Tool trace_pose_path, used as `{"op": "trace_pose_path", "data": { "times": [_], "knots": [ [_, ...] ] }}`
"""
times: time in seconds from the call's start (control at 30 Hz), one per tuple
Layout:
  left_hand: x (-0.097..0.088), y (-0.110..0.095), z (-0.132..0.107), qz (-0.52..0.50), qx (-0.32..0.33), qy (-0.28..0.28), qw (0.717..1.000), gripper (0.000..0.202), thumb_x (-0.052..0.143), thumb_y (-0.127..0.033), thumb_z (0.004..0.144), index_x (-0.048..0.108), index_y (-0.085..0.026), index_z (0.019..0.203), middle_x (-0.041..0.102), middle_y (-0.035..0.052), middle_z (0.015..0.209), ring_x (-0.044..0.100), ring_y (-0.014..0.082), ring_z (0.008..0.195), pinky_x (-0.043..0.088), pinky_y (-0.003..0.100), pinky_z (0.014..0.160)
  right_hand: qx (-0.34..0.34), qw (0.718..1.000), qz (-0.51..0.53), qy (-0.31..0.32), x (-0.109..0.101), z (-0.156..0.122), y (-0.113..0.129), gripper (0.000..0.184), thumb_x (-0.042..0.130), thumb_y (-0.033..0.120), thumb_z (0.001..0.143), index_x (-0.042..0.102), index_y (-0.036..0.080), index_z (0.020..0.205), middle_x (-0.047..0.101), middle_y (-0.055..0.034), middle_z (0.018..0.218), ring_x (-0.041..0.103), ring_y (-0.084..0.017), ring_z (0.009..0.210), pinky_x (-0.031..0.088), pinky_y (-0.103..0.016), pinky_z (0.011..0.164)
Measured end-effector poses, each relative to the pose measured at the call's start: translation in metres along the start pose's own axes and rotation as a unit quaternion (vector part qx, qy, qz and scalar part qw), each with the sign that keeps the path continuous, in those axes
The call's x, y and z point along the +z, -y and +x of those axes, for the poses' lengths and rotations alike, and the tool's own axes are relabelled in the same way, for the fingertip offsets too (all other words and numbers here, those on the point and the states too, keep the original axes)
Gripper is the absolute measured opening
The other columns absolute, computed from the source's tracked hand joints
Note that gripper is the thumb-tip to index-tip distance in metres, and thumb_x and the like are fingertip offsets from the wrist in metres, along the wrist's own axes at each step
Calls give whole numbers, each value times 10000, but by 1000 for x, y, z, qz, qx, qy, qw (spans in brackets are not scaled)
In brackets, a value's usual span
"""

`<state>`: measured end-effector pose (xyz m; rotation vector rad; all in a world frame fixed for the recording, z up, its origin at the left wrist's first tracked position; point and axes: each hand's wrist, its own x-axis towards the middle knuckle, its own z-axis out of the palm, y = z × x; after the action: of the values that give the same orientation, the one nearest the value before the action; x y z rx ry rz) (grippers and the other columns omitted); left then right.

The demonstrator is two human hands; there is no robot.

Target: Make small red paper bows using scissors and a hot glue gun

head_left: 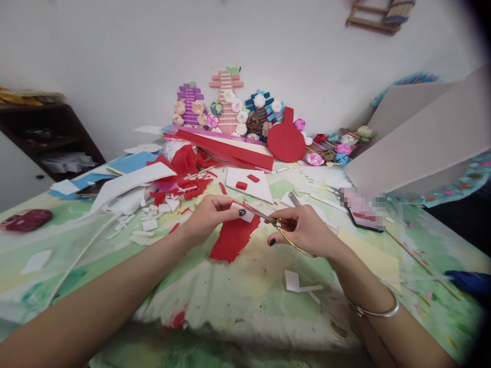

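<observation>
Between the thumb and fingers of my left hand (215, 213) is a small white card piece (244, 215). Red paper (233, 240) with ragged edges hangs just below it; whether the two are joined I cannot tell. My right hand (303, 230) grips gold-handled scissors (282, 227), its fingers in the loops. Their blades point left and lie along the card's upper edge, by a strip of red. Beyond my hands, small red blocks (241, 185) rest on a white board (261, 190).
Red and white scraps (184, 189) lie to the left. A red paddle-shaped cutout (286, 140) leans at the back among paper flowers. A phone (362, 209) lies at right, near a large white panel (414, 128). Small white offcuts (293, 282) lie near the front.
</observation>
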<state>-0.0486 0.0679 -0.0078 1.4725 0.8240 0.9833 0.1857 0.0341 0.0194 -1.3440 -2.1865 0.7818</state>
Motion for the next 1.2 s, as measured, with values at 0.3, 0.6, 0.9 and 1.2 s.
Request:
{"op": "trace_pose_path", "data": {
  "times": [0.3,0.6,0.9,1.2],
  "knots": [
    [-1,1,1,0,3,-14,1000,186,728,-308,714,759,-137,780,737,68,757,650,181,692,485,255,619,0,1000,-2,-6,-1,0,0,464,691,553,716,700,147,940,381,51,543,313,-93,532,216,-259,510],
    [0,-1,0,23,9,-15,1000,170,710,-290,723,767,-146,792,748,74,793,660,185,737,496,260,658,-3,999,-39,0,0,0,4,425,690,520,729,707,169,967,344,61,542,276,-94,536,211,-258,505],
    [2,-2,0,18,16,-11,1000,153,713,-287,726,768,-155,780,747,62,777,651,164,702,486,233,620,3,1000,-31,-2,1,0,4,443,689,531,727,716,157,962,351,61,525,279,-90,524,218,-251,496],
    [0,1,0,14,20,-10,1000,166,721,-301,731,769,-150,781,749,60,778,652,159,707,483,221,619,0,1000,-28,-5,1,0,5,439,693,559,711,707,142,847,339,64,509,268,-80,521,196,-245,489]
  ]
}}
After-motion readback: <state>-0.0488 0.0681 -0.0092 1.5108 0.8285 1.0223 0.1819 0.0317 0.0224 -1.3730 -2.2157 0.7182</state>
